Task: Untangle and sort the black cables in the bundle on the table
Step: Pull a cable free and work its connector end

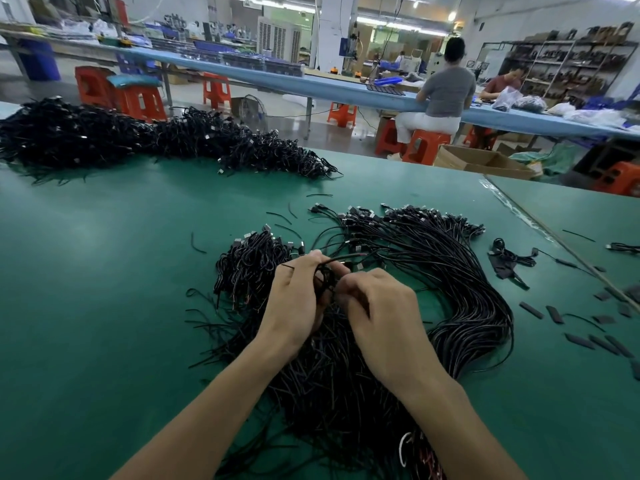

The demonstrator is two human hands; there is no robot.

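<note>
A big bundle of black cables lies on the green table, its plug ends fanned out at the far side and its long strands curving back toward me. Beside it to the left sits a smaller tangled clump. Over the middle of the bundle, my left hand grips a small knot of black cable with curled fingers. My right hand is close against it and pinches the same knot from the right. The fingertips of both hands are partly hidden by the cable.
A long heap of black cables stretches across the far left of the table. Loose black ties and short black strips are scattered around. A small cable coil lies to the right. People sit at a blue bench behind.
</note>
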